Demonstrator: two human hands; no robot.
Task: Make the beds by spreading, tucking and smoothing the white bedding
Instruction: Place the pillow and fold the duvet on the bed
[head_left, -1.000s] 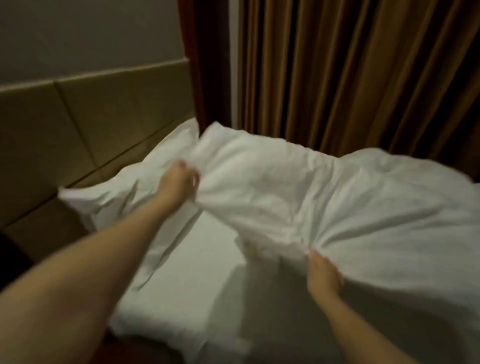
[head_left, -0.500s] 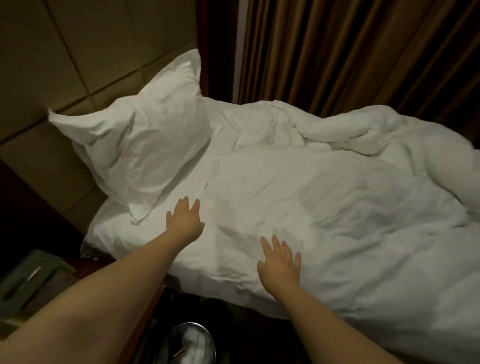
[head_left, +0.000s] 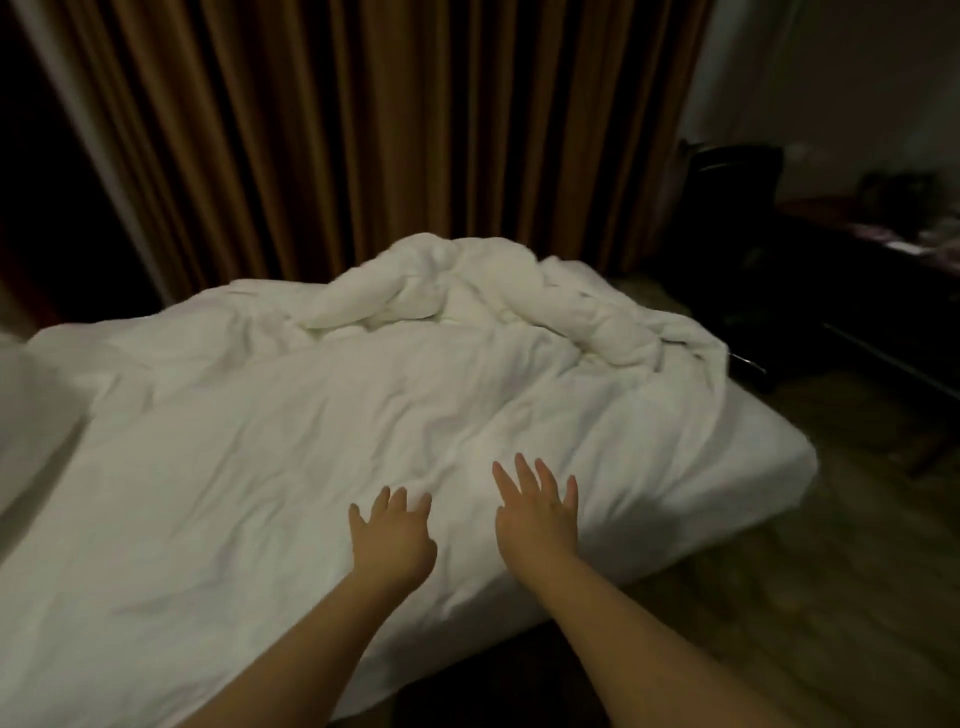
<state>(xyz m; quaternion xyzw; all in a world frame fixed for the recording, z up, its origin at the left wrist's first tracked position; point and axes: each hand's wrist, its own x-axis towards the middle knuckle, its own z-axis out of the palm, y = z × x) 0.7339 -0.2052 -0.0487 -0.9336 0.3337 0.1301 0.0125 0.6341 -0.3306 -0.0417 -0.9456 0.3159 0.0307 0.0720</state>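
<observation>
Evidently soft, light and easily creased, the duvet (head_left: 291, 415) lies over the bed (head_left: 758, 467), bunched at the far side. The left hand (head_left: 392, 540) and right hand (head_left: 537, 519), fingers spread, rest flat by its near edge. It is best gripped at the bunched folds.

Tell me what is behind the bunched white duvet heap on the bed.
Behind the bunched white duvet heap hang pleated brown curtains. The heap covers their lower ends and whatever lies below.

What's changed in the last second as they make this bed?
The left hand and right hand let go of the lifted duvet, which dropped flat. Both now spread open over it, further from the pillow. Its far side stays bunched.
</observation>
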